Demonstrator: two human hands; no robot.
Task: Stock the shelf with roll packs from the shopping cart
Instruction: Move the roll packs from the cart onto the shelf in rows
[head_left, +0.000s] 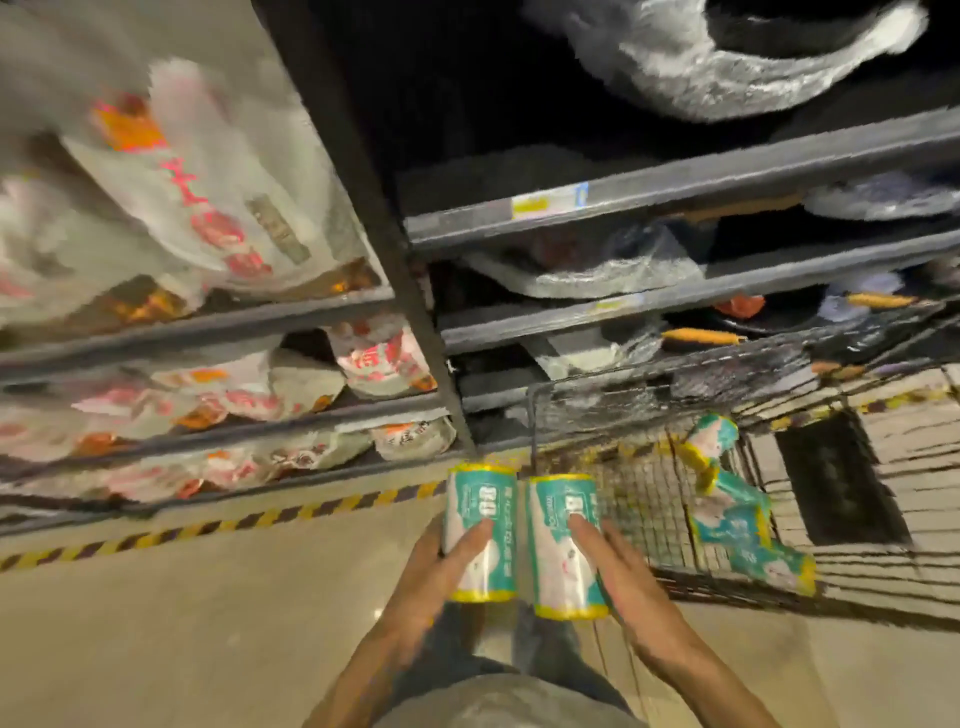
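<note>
I hold two teal roll packs with yellow ends side by side in front of me. My left hand (436, 564) grips the left roll pack (485, 512) from below and the side. My right hand (626, 577) grips the right roll pack (558, 525) the same way. Both packs stand roughly upright above the floor, left of the wire shopping cart (628, 415). Several more teal roll packs (737, 514) lie inside the cart. The dark metal shelf (675, 192) rises ahead of me.
White packs with red print (208, 208) fill the shelf bays on the left. Wrapped dark pans and brushes (701, 336) sit on the right bays. A black-and-yellow hazard stripe (208, 527) runs along the floor below the shelves. A dark upright post (374, 249) divides the bays.
</note>
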